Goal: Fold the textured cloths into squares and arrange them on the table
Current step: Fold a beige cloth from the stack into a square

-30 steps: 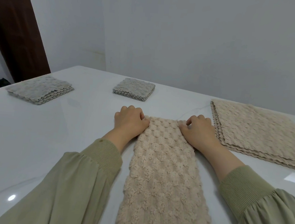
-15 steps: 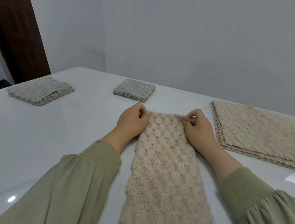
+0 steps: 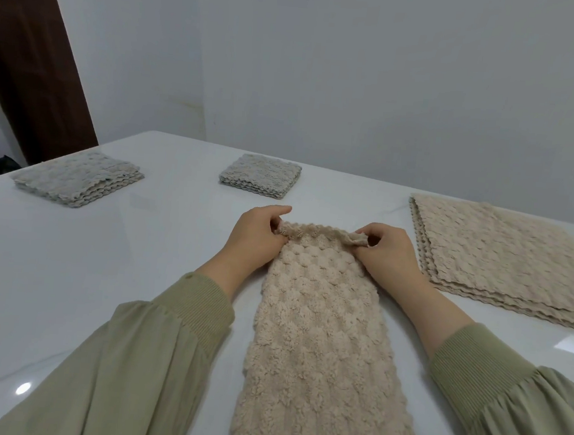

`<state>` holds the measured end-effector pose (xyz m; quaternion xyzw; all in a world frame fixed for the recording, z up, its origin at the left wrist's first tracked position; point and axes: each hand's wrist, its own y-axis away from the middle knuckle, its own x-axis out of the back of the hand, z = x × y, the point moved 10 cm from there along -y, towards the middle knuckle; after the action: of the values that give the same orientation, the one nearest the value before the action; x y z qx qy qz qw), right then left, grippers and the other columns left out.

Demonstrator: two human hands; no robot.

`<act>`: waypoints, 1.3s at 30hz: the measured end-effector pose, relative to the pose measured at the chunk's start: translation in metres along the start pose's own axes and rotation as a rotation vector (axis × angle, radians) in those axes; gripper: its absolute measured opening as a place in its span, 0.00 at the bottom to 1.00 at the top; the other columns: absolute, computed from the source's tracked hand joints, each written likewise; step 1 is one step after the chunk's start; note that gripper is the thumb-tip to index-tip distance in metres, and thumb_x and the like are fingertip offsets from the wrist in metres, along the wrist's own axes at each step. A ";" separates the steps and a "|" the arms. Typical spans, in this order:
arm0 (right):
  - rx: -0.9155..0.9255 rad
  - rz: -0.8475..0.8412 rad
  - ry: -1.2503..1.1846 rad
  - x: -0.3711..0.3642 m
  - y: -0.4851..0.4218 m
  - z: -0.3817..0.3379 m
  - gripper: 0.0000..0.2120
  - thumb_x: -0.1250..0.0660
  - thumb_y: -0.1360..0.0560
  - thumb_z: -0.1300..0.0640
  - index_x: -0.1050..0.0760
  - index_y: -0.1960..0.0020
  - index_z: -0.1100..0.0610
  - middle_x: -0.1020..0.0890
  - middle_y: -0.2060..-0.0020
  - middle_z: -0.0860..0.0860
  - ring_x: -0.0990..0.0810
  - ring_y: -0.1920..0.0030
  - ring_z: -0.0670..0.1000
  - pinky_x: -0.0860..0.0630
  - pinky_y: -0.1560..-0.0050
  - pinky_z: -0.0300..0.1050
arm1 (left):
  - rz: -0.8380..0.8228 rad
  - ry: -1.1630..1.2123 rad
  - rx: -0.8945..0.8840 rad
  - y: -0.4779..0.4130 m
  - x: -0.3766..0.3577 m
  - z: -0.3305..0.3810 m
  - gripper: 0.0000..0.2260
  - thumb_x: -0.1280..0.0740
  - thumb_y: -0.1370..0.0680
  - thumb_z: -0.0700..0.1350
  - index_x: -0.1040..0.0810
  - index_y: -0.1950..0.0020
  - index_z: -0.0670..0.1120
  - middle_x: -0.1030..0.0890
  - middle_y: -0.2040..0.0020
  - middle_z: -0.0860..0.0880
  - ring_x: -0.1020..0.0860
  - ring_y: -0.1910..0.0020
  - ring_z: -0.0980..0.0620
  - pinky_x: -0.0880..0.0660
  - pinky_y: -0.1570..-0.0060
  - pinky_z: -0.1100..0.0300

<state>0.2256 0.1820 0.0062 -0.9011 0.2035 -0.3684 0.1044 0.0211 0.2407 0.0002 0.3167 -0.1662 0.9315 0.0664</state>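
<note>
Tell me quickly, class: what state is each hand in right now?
Left hand: closed, pinching the far left corner of the beige cloth.
Right hand: closed, pinching its far right corner.

Wide table point(image 3: 68, 268) surface left of the strip point(image 3: 317, 340) gives passage. Grey stack point(image 3: 79, 180) far left, grey square point(image 3: 260, 174) beyond the strip's far end, beige pile point(image 3: 502, 255) close right.
</note>
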 end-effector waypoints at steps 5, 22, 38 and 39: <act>0.098 0.167 0.091 0.020 0.008 -0.021 0.05 0.34 0.30 0.63 0.21 0.59 0.55 0.26 0.69 0.47 0.28 0.62 0.50 0.37 0.61 0.42 | 0.086 -0.095 -0.039 0.001 0.007 0.006 0.09 0.33 0.26 0.37 0.17 0.49 0.46 0.21 0.52 0.50 0.25 0.51 0.51 0.30 0.52 0.61; 0.064 0.229 -0.372 0.035 0.035 -0.029 0.13 0.41 0.24 0.64 0.22 0.48 0.52 0.19 0.55 0.46 0.26 0.64 0.43 0.29 0.59 0.33 | 0.289 0.306 -0.068 0.025 0.027 0.022 0.08 0.35 0.24 0.41 0.18 0.51 0.51 0.18 0.58 0.57 0.22 0.59 0.59 0.28 0.58 0.67; -0.169 0.085 -0.362 0.039 0.113 -0.014 0.07 0.35 0.26 0.65 0.21 0.58 0.55 0.24 0.70 0.54 0.29 0.73 0.47 0.32 0.74 0.32 | -0.182 0.554 0.412 0.107 0.011 0.000 0.16 0.31 0.26 0.34 0.27 0.42 0.47 0.19 0.66 0.43 0.21 0.72 0.50 0.24 0.72 0.62; -0.165 0.056 -0.314 0.037 0.117 -0.014 0.07 0.35 0.26 0.64 0.22 0.57 0.54 0.25 0.71 0.52 0.30 0.75 0.45 0.33 0.76 0.32 | -0.224 0.549 0.418 0.112 0.009 0.001 0.17 0.32 0.26 0.34 0.28 0.40 0.48 0.19 0.63 0.42 0.20 0.71 0.50 0.23 0.71 0.62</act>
<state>0.2058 0.0603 -0.0009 -0.9471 0.2392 -0.2019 0.0706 -0.0112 0.1359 -0.0231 0.0775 0.0877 0.9826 0.1440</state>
